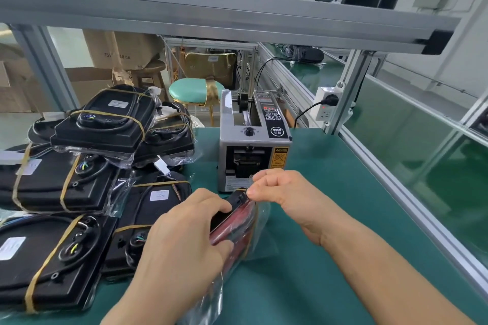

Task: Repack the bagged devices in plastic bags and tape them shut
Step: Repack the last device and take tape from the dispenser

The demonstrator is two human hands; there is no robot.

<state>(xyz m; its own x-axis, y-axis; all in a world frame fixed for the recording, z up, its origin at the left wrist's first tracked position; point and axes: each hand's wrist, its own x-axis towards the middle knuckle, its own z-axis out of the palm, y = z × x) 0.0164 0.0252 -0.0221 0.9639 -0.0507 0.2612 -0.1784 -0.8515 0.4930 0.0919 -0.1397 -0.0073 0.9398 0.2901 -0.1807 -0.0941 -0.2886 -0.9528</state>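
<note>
A black and red device (232, 221) stands on its edge on the green mat, partly inside a clear plastic bag (257, 229). My left hand (182, 240) grips the device from the left, thumb over its top edge. My right hand (285, 192) pinches something small at the device's far top corner, right in front of the tape dispenser (250, 140); whether it is tape or the bag's edge I cannot tell. The dispenser's outlet sits just behind my right fingers.
Several bagged black devices (79, 174) bound with yellow bands are piled at the left. The green mat (330, 258) spreads to the right, edged by an aluminium rail (390, 179). A power socket (327, 105) hangs on the frame post behind.
</note>
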